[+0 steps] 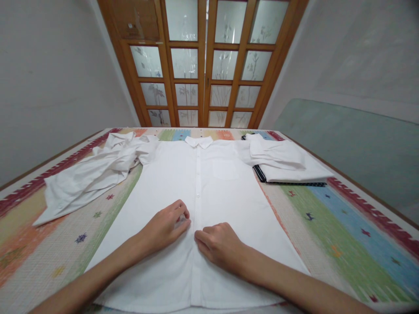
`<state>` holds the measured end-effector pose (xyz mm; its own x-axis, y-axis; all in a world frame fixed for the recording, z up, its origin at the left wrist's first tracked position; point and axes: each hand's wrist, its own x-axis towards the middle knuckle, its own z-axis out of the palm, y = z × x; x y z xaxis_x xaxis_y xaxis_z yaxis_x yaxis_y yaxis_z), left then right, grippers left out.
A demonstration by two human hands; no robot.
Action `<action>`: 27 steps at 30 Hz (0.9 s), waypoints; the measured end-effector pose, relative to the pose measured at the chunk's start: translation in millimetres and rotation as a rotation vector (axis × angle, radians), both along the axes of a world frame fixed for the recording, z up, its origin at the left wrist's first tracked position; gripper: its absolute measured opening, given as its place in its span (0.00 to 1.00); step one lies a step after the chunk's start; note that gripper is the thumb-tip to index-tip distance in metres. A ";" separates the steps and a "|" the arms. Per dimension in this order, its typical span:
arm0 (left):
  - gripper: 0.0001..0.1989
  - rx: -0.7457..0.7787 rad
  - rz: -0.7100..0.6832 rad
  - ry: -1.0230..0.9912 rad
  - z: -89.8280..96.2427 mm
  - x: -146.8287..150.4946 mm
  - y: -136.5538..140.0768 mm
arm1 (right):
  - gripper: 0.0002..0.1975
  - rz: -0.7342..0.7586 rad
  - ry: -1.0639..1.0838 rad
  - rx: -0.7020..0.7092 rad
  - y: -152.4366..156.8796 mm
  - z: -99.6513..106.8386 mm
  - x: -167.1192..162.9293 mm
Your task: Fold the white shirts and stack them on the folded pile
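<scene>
A white button-up shirt (170,183) lies spread flat, front side up, its collar (199,142) toward the far end and its hem near me. My left hand (172,222) is curled on the shirt just left of the button placket (198,183), thumb and fingertips pinched at the cloth. Just right of the placket, my right hand (220,244) has its fingers closed on the fabric, the fingertips partly hidden. Small creases run in the cloth below the two hands. Several buttons show along the placket above them.
A crumpled white garment (94,170) lies at the left, touching the shirt's sleeve. Folded white and dark clothes (288,163) are stacked at the right, under the other sleeve. A colourful patterned cloth (314,235) covers the table. Wood-framed glass doors (203,65) stand beyond.
</scene>
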<state>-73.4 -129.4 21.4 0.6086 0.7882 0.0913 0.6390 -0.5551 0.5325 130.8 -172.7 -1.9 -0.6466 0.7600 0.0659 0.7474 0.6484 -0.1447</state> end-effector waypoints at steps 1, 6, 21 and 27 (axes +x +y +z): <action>0.06 0.034 -0.011 -0.001 1.0 0.2 3.1 | 0.08 0.035 -0.040 0.003 0.6 2.2 -0.3; 0.06 0.165 -0.073 0.016 -0.5 8.7 28.5 | 0.06 0.192 -0.152 -0.016 6.8 14.2 -0.8; 0.23 0.358 -0.169 0.123 -46.4 16.7 59.6 | 0.06 0.304 0.112 0.095 52.6 10.1 8.9; 0.26 0.395 -0.123 0.179 -47.1 19.5 58.7 | 0.14 -0.107 0.299 0.258 127.5 4.4 18.6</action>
<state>-53.8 -70.7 -25.6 0.7290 0.6350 0.2556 0.6184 -0.7710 0.1519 149.4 -45.3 2.5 -0.4880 0.7560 0.4363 0.7626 0.6124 -0.2084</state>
